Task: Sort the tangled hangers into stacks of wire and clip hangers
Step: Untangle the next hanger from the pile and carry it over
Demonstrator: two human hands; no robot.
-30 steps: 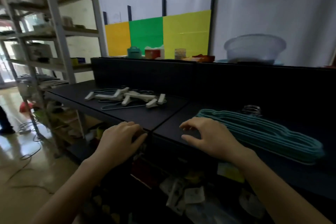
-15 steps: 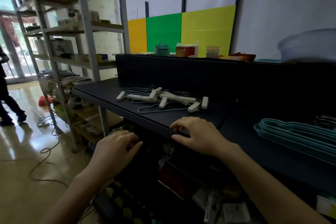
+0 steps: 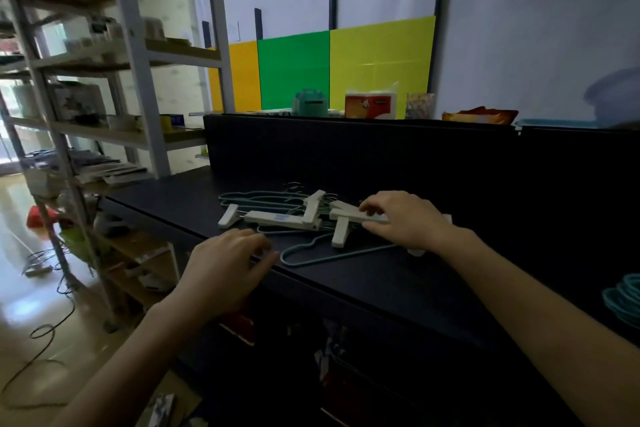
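Hands shifted: our right hand (image 3: 405,220) now pinches a clip hanger (image 3: 344,215), we count two; our left hand (image 3: 225,267) rests loosely curled, empty.

A black worktop (image 3: 194,198) with a tall black back panel (image 3: 346,149) runs from the centre toward 3 o'clock beneath a pale wall (image 3: 519,10), where an orange panel (image 3: 244,76), a green panel (image 3: 294,69) and a yellow panel (image 3: 381,59) stand side by side at 12 o'clock. A grey metal shelving unit (image 3: 138,45) stacked with boxes and papers fills 9 to 11 o'clock, daylight showing behind it. At 8 o'clock, loose cables (image 3: 45,333) trail over a glossy floor (image 3: 20,288) that mirrors the light.
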